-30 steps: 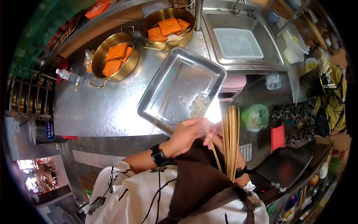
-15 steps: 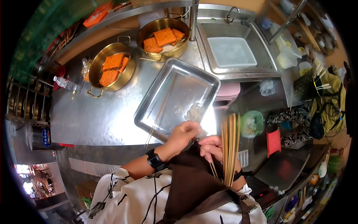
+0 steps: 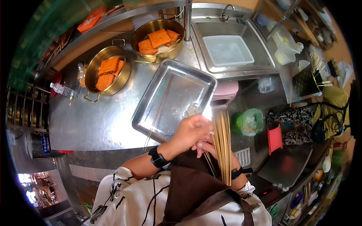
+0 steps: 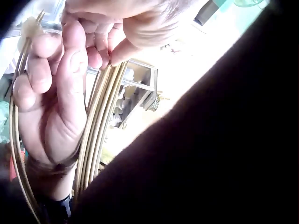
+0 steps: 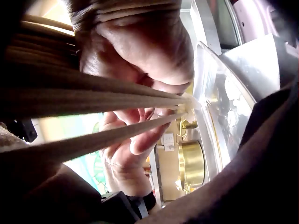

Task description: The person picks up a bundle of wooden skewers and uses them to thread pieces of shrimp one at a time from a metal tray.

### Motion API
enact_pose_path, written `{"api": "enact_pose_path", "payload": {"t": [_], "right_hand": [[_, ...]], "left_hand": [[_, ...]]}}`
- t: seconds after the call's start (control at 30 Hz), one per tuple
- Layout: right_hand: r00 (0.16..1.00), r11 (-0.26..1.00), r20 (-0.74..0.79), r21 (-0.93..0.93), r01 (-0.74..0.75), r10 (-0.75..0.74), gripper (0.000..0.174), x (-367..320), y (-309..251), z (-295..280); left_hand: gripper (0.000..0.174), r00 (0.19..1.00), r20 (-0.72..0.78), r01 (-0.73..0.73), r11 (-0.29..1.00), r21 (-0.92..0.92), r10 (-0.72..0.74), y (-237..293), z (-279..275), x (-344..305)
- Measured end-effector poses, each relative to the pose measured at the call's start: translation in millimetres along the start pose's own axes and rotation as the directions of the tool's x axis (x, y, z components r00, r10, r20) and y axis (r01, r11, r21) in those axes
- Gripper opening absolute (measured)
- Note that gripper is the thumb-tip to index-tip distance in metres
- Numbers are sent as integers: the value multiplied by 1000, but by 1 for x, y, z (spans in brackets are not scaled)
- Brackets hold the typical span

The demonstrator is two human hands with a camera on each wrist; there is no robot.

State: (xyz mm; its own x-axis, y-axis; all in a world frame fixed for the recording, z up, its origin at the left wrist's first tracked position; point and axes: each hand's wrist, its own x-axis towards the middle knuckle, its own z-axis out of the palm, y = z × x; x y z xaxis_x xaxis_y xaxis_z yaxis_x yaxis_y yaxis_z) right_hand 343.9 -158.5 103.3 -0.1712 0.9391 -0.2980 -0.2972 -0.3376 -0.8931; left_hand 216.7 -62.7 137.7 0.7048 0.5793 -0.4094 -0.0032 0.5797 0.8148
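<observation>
In the head view my right hand (image 3: 208, 148) is low in front of the body, near the brown apron. Its fingers curl around thin bamboo skewers (image 4: 16, 121), with a pale, translucent piece (image 4: 31, 31) at their tips. A thick bundle of bamboo skewers (image 3: 223, 148) runs past that hand's thumb, along the wrist. My left hand (image 3: 194, 130) reaches across from the tray side, and its thumb and fingers pinch at the bundle's upper ends in the left wrist view. A shallow steel tray (image 3: 183, 84) beside the hands contains pale curled pieces (image 3: 192, 109) and long skewers (image 3: 158, 107).
Two brass pots (image 3: 90, 77) with orange slabs stand on the steel counter (image 3: 75, 124), near a plastic bottle (image 3: 62, 89). A sink (image 3: 260, 56) with a white tub (image 3: 230, 51) lies beyond the tray. A pink stool (image 3: 225, 94) and a green-lined bin (image 3: 250, 122) stand at right.
My left hand has moved right, from the pale piece at the skewer tips to the upper ends of the bundle. The right hand still holds its skewers. The head view has shifted slightly.
</observation>
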Motion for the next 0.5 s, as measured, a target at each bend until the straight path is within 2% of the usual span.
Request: {"api": "enact_pose_path", "payload": {"t": [0.1, 0.17, 0.2, 0.23, 0.27, 0.33, 0.37, 0.47, 0.5], "right_hand": [[999, 999, 17, -1, 38, -38, 17, 0, 2, -4], [998, 997, 30, 47, 62, -64, 18, -1, 9, -14], [995, 991, 42, 98, 87, -92, 18, -1, 14, -19], [977, 979, 68, 13, 203, -203, 22, -1, 16, -20], [995, 987, -14, 131, 96, -95, 23, -5, 16, -17], [996, 981, -19, 173, 85, -83, 24, -8, 4, -13], [999, 989, -18, 139, 40, -38, 21, -9, 7, -15], [999, 999, 24, 46, 30, -31, 16, -6, 9, -14], [999, 997, 41, 68, 32, -35, 14, -5, 15, -17]], "left_hand": [[12, 999, 27, 26, 999, -29, -25, 1, -4, -1], [13, 991, 118, -44, 989, -144, 61, -7, -15, 0], [13, 992, 111, -44, 989, -144, 60, -11, -20, 0], [14, 995, 63, -68, 994, -86, 74, -16, -26, 0], [15, 996, 15, -90, 996, -27, 90, -19, -30, -1], [17, 996, -19, -90, 994, -57, 89, -22, -34, -5], [19, 995, -41, -95, 992, -88, 91, -23, -35, -6], [23, 995, -50, -92, 993, -75, 88, -28, -41, -6], [23, 995, -53, -91, 993, -76, 87, -29, -42, -5]]}}
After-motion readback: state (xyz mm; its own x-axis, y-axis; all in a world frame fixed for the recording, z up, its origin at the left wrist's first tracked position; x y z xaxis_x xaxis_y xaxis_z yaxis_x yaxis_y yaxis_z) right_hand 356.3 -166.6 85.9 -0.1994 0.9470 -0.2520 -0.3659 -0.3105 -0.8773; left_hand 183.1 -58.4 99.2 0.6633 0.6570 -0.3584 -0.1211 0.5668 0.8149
